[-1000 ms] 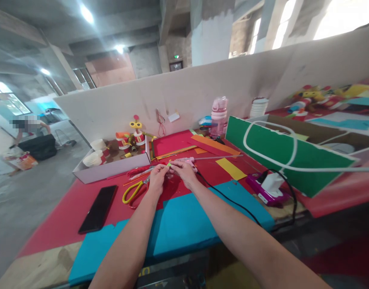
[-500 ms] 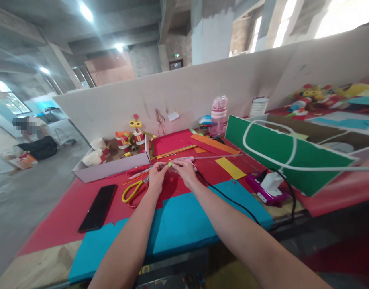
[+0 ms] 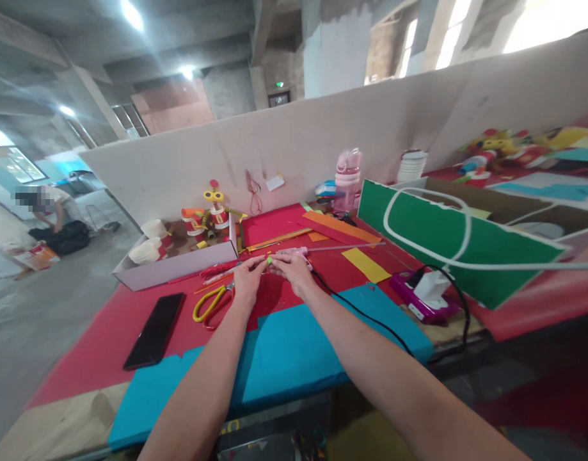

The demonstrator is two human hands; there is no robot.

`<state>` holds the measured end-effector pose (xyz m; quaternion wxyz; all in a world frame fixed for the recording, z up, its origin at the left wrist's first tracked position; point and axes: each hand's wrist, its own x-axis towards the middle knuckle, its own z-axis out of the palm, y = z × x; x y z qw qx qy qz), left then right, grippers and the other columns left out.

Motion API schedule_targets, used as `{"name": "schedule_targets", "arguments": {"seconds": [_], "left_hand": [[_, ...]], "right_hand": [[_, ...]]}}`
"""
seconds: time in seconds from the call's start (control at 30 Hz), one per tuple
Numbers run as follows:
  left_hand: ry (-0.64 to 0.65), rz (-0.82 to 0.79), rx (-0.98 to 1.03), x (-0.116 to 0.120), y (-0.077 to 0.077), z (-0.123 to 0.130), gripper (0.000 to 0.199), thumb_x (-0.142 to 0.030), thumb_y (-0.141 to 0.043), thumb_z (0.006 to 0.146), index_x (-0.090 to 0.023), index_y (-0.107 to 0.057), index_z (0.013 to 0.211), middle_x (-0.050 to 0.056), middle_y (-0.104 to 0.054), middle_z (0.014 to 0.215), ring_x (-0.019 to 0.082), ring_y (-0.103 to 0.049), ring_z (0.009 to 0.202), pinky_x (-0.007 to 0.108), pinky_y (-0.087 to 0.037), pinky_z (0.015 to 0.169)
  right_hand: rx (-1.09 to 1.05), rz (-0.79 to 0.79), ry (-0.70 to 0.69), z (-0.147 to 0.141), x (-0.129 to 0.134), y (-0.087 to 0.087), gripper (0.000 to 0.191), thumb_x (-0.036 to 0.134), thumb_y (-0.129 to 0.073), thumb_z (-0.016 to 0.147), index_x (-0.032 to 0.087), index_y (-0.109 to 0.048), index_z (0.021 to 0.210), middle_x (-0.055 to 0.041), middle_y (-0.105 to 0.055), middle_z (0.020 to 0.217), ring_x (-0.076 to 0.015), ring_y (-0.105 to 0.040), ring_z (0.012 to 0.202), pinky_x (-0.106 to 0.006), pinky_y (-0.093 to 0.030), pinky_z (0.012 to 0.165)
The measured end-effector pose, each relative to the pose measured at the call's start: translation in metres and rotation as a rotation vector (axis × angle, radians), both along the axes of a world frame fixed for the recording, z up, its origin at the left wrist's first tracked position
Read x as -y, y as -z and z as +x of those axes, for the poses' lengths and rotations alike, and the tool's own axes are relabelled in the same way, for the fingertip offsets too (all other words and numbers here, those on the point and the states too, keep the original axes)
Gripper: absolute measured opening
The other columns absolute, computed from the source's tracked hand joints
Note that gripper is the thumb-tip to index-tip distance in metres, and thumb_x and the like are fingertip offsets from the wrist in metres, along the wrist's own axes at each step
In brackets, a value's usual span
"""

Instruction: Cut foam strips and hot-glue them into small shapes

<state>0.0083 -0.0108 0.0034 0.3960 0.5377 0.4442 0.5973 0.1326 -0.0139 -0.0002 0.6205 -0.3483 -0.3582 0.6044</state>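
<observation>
Between the fingertips of both hands is a small green piece (image 3: 269, 260), held above the red table covering. My left hand (image 3: 249, 275) pinches it from the left, near the yellow-and-red-handled scissors (image 3: 210, 306). From the right, my right hand (image 3: 292, 269) pinches the same piece. Just behind my right hand lies a pink glue gun (image 3: 298, 251) with a clear stick at its back and a black cord running to the right. A yellow paper strip (image 3: 367, 265) lies to the right of the hands.
A black phone (image 3: 154, 331) lies at the left. Behind it, a low box (image 3: 178, 267) holds paper cups and figures. On the right stand a green-sided box (image 3: 447, 240) and a purple power strip (image 3: 423, 301). A person bends over at far left.
Both hands stay together on the green piece, with only slight finger movement. The view has shifted a little. The person at far left has an arm reaching down to the black cloth.
</observation>
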Motion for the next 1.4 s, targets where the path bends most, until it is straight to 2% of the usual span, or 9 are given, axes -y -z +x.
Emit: {"name": "schedule_targets", "arguments": {"seconds": [0.1, 0.2, 0.4, 0.7, 0.97, 1.2, 1.3, 1.4], "left_hand": [[-0.023, 0.075, -0.132, 0.001, -0.002, -0.001, 0.023, -0.028, -0.071, 0.069, -0.018, -0.074, 0.089, 0.006, -0.073, 0.088, 0.019, -0.065, 0.083, 0.034, -0.049, 0.083], [-0.031, 0.222, -0.312, 0.003, -0.006, -0.003, 0.019, -0.026, -0.067, 0.074, -0.021, -0.075, 0.09, 0.006, -0.072, 0.089, 0.02, -0.064, 0.086, 0.034, -0.048, 0.085], [0.009, 0.407, -0.538, 0.008, -0.012, -0.007, 0.02, -0.025, -0.059, 0.082, -0.025, -0.074, 0.096, 0.006, -0.069, 0.088, 0.019, -0.061, 0.084, 0.032, -0.047, 0.082], [0.012, 0.603, -0.888, 0.007, -0.015, -0.009, 0.03, -0.022, -0.043, 0.091, -0.02, -0.069, 0.104, 0.01, -0.064, 0.088, 0.021, -0.056, 0.089, 0.033, -0.045, 0.083], [-0.024, 0.682, -1.078, 0.009, -0.016, -0.007, 0.031, -0.018, -0.04, 0.091, -0.016, -0.065, 0.109, 0.012, -0.062, 0.091, 0.023, -0.054, 0.09, 0.036, -0.044, 0.085], [-0.024, 0.648, -1.074, 0.01, -0.017, -0.006, 0.03, -0.017, -0.042, 0.089, -0.016, -0.066, 0.108, 0.012, -0.063, 0.092, 0.023, -0.055, 0.09, 0.036, -0.044, 0.085], [-0.017, 0.595, -0.913, 0.009, -0.017, -0.008, 0.03, -0.018, -0.044, 0.088, -0.019, -0.065, 0.11, 0.011, -0.065, 0.093, 0.022, -0.056, 0.091, 0.036, -0.044, 0.086], [-0.058, 0.495, -0.661, 0.008, -0.017, -0.011, 0.03, -0.025, -0.051, 0.087, -0.021, -0.064, 0.113, 0.01, -0.066, 0.098, 0.022, -0.059, 0.093, 0.035, -0.044, 0.088]], "right_hand": [[0.002, -0.01, -0.004, 0.002, 0.0, 0.0, 0.021, 0.024, -0.08, 0.061, 0.016, -0.073, 0.079, -0.0025, -0.071, 0.069, -0.0134, -0.067, 0.064, -0.034, -0.056, 0.08], [-0.025, -0.01, -0.005, 0.002, -0.001, 0.001, 0.018, 0.021, -0.079, 0.061, 0.015, -0.072, 0.077, -0.0026, -0.071, 0.069, -0.0144, -0.067, 0.065, -0.036, -0.057, 0.08], [-0.076, 0.007, -0.032, 0.003, -0.002, 0.001, 0.015, 0.018, -0.078, 0.061, 0.016, -0.072, 0.075, -0.0023, -0.071, 0.067, -0.0192, -0.069, 0.073, -0.04, -0.056, 0.083], [-0.083, 0.005, -0.04, 0.006, 0.001, -0.003, 0.015, 0.02, -0.078, 0.058, 0.016, -0.071, 0.071, -0.0004, -0.069, 0.062, -0.0161, -0.066, 0.062, -0.035, -0.056, 0.076], [-0.134, -0.006, -0.02, 0.005, -0.001, 0.001, 0.023, 0.023, -0.081, 0.053, 0.016, -0.065, 0.067, 0.001, -0.067, 0.065, -0.014, -0.065, 0.065, -0.036, -0.055, 0.078], [-0.153, -0.002, 0.009, 0.002, -0.001, 0.003, 0.029, 0.026, -0.082, 0.049, 0.017, -0.061, 0.065, 0.0031, -0.065, 0.065, -0.0131, -0.063, 0.065, -0.037, -0.055, 0.077], [-0.155, 0.005, 0.014, 0.001, -0.001, 0.001, 0.031, 0.027, -0.082, 0.048, 0.018, -0.06, 0.068, 0.003, -0.066, 0.067, -0.0136, -0.064, 0.064, -0.037, -0.055, 0.077], [-0.179, 0.026, 0.033, 0.002, 0.0, -0.001, 0.032, 0.027, -0.082, 0.049, 0.019, -0.059, 0.07, 0.0025, -0.066, 0.066, -0.0149, -0.066, 0.064, -0.037, -0.054, 0.079]]}}
